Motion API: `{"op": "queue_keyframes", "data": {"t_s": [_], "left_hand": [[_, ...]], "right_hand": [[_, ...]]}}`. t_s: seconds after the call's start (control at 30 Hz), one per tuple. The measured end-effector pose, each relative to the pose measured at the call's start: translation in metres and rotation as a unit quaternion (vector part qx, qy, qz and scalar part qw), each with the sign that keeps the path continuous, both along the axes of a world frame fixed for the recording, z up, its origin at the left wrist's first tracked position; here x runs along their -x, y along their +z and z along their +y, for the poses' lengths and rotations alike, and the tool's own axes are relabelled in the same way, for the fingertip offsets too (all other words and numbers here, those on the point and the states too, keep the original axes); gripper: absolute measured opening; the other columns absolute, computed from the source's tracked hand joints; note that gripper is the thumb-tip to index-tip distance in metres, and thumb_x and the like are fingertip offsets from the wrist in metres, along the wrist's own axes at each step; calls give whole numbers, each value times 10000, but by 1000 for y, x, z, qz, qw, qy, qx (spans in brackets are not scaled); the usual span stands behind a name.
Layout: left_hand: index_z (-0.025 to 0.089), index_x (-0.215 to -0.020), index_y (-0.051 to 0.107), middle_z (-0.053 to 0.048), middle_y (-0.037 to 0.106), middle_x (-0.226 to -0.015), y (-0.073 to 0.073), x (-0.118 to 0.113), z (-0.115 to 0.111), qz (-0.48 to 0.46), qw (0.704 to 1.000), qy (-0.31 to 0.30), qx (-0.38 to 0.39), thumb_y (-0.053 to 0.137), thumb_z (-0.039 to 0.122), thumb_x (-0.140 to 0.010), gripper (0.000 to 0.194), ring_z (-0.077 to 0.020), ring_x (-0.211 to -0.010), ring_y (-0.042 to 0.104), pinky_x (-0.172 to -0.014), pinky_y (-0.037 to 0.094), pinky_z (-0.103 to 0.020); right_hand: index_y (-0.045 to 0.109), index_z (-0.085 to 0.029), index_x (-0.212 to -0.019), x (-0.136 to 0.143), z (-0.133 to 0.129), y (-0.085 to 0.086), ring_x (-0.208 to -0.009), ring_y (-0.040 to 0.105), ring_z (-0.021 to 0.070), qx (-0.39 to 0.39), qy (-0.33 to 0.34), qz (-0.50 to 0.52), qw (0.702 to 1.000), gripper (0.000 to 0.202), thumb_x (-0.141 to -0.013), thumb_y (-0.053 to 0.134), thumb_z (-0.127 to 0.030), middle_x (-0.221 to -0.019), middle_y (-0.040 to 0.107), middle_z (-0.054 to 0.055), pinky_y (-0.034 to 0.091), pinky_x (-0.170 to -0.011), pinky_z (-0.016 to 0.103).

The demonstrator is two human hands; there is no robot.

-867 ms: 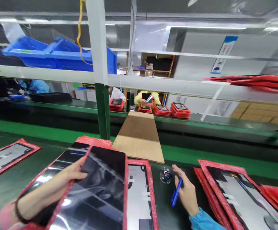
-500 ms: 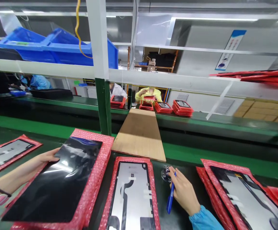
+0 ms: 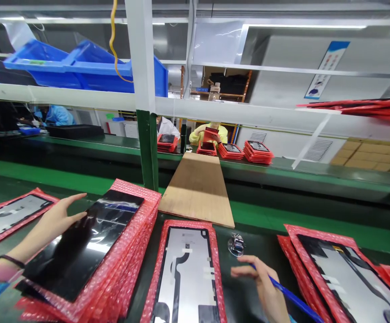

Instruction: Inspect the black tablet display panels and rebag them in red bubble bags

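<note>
My left hand (image 3: 57, 220) is open, thumb and fingers apart, at the upper left edge of a glossy black screen panel (image 3: 90, 242). That panel lies face up on a stack of red bubble-wrap pouches (image 3: 137, 251). In my right hand (image 3: 265, 285) is a blue pen (image 3: 295, 300), lodged between thumb and palm, with the index finger stretched left. Just beyond those fingers, a small shiny round clear-and-metal piece (image 3: 236, 244) rests on the dark green bench. Between my hands a silver-backed screen panel (image 3: 190, 269) lies on a red pouch.
More silver-backed panels on red pouches lie at far left (image 3: 13, 215) and right (image 3: 346, 273). A wooden board (image 3: 199, 188) bridges to the opposite bench, where a person in yellow (image 3: 195, 137) sits behind red stacks. A green-and-white post (image 3: 147, 148) stands ahead; blue bins (image 3: 90, 67) hang above.
My left hand has let go of the black panel, which now lies lower on the stack. My right hand has drawn back from the shiny piece, and the pen now points toward the lower right.
</note>
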State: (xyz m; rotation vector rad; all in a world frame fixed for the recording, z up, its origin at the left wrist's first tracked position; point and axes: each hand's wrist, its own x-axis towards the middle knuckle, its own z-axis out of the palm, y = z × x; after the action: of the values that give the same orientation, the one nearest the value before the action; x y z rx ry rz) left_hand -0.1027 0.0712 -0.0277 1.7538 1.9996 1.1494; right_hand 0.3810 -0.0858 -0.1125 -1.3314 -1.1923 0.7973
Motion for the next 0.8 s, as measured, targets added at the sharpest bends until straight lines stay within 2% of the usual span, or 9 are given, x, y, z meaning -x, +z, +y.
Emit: {"op": "queue_keyframes", "data": {"t_s": [0.07,0.13,0.17,0.23,0.33,0.43,0.5,0.63,0.8], "left_hand": [[117,-1307,451,-140,475,-1425,9,-13,-19,-37,998,-41,9,567,429,-826,585,-312,-1282,463,-1079,334,-427],[162,-1298,437,-130,451,-1435,11,-40,-47,-131,986,-103,13,561,389,-844,523,-290,-1279,467,-1082,342,-398],[196,-1264,462,-109,477,-1407,8,-57,-62,-169,974,-151,14,556,402,-855,467,-274,-1288,456,-1079,350,-380],[230,-1186,537,-92,573,-1287,-8,-92,-93,-237,938,-248,60,576,417,-847,389,-266,-1225,511,-1059,378,-365],[241,-1166,580,-108,625,-1202,-48,-133,-123,-339,859,-338,185,652,395,-782,420,-291,-1175,546,-1004,429,-393],[214,-1108,607,-133,620,-1190,-85,-152,-126,-393,838,-292,242,722,318,-648,486,-329,-1172,529,-958,444,-424],[194,-1091,609,-147,593,-1238,-98,-156,-121,-401,839,-253,266,714,275,-583,525,-345,-1234,472,-999,403,-441],[162,-1082,614,-148,588,-1257,-95,-163,-117,-431,830,-204,290,657,221,-539,548,-330,-1301,408,-1094,287,-427],[187,-1032,655,-98,647,-1169,-83,-171,-123,-466,813,-211,278,642,147,-588,447,-283,-1255,468,-1091,286,-392]], "right_hand": [[537,-182,-1126,19,-1,-2,-625,710,257,55,64,146,986,510,-937,271,-573,-665,740,93,540,-657,394],[483,-217,-1116,37,-1,-5,-553,676,230,83,107,185,973,532,-909,243,-645,-647,712,61,503,-542,342],[493,-231,-1036,45,-1,-7,-523,646,205,88,116,182,972,508,-897,265,-662,-642,689,41,471,-495,306],[499,-230,-833,55,-1,-11,-475,552,145,91,114,153,977,435,-878,383,-647,-612,619,0,387,-436,242],[498,-210,-696,61,-4,-16,-482,466,107,90,83,91,988,364,-848,556,-535,-581,568,-23,339,-468,225],[492,-206,-613,65,-7,-22,-534,502,135,85,60,20,994,351,-801,630,-467,-553,572,-9,369,-555,255],[449,-216,-537,69,-8,-25,-515,480,145,85,53,-23,995,380,-770,639,-448,-500,525,-14,353,-558,271],[354,-238,-485,80,-10,-26,-488,381,138,84,39,-96,991,400,-737,607,-419,-458,395,-44,284,-538,282],[338,-240,-508,88,-10,-22,-518,375,149,85,38,-150,984,368,-730,590,-392,-491,398,-39,273,-560,282]]}}
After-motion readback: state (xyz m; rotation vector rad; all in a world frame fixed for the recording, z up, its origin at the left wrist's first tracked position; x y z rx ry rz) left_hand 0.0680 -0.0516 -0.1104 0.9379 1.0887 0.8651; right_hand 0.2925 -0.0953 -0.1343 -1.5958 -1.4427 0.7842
